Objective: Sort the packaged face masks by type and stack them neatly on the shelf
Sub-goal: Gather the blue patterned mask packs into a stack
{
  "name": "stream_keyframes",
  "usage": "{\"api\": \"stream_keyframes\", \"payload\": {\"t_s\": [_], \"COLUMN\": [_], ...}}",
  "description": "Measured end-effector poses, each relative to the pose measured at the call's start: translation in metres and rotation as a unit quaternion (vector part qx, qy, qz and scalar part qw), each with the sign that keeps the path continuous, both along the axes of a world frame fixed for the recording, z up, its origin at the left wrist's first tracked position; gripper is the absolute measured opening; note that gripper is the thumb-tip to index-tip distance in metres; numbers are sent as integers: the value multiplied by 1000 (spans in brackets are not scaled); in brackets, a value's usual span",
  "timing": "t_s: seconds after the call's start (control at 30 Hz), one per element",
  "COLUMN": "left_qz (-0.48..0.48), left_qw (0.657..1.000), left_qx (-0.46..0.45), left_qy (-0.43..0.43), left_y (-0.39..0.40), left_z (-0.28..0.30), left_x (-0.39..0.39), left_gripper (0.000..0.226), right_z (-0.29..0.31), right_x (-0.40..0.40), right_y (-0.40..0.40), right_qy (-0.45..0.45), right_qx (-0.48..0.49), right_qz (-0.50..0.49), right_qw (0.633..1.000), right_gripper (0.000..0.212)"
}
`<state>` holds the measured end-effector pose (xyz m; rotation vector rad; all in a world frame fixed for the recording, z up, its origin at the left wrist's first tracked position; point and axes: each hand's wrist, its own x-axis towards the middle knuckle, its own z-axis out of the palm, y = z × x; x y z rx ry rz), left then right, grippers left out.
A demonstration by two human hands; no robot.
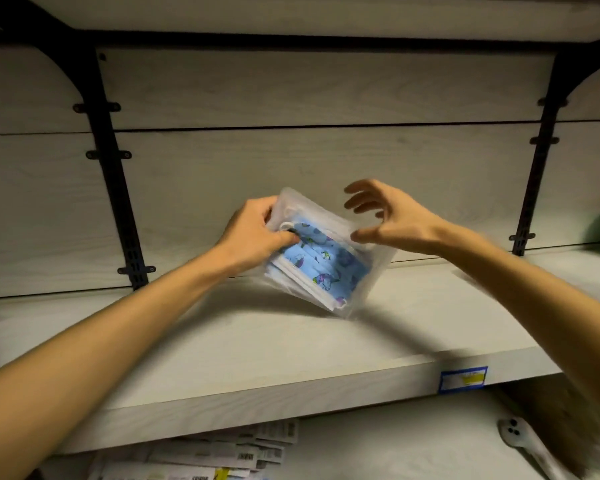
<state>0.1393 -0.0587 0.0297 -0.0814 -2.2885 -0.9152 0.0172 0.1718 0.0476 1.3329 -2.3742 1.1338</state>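
One hand, the left hand, pinches a clear pack of blue printed face masks above the shelf; the right hand hovers beside it, fingers spread.

The mask pack is clear, glossy plastic film over soft, pleated blue printed cloth. The shelf board is pale, matt wood-grain laminate. At 9 o'clock, the upright bracket looks like matt black metal. At 6 o'clock lie paper barcode labels.

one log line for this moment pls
left hand grips mask pack | right hand open beside it | pack tilted over shelf
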Motion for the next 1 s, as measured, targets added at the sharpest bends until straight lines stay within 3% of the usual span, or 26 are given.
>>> {"api": "stream_keyframes", "payload": {"t_s": [0.1, 0.2, 0.27, 0.37, 0.43, 0.5, 0.6, 0.73, 0.87, 1.0], "left_qz": [45, 107, 98, 94, 77, 3, -48, -13, 4, 12], "left_qw": [987, 961, 972, 976, 977, 976, 970, 959, 962, 966], "left_qx": [-153, -240, -165, 49, 159, 215, 238, 282, 272, 258], "left_qy": [29, 85, 139, 192, 123, 26, -7, 0, -2, 7], "left_y": [16, 25, 25, 26, 30, 38, 50, 59, 64, 66], "left_z": [23, 24, 13, -16, -37, -55, -72, -81, -88, -87], "left_x": [0, -3, -4, -6, -13, -19, -28, -31, -26, -27], "left_gripper": [31, 53, 85, 103, 101, 96, 82, 51, 48, 51], "right_z": [2, -14, -29, -53, -66, -77, -89, -106, -111, -111], "right_x": [4, -3, -7, -11, -12, -10, -4, 4, 8, 9], "right_y": [-10, -10, -5, 1, 2, -1, -10, -18, -19, -22], "right_qy": [31, -11, -68, -188, -232, -257, -274, -271, -284, -284], "right_qx": [140, 68, -8, -110, -163, -200, -248, -262, -278, -296], "right_qz": [-29, -39, -34, -19, -19, -8, -21, -20, 9, 10], "right_qw": [989, 997, 997, 976, 959, 946, 929, 926, 918, 912], "right_gripper": [33, 20, 16, 14, 18, 14, 24, 32, 48, 47]}}
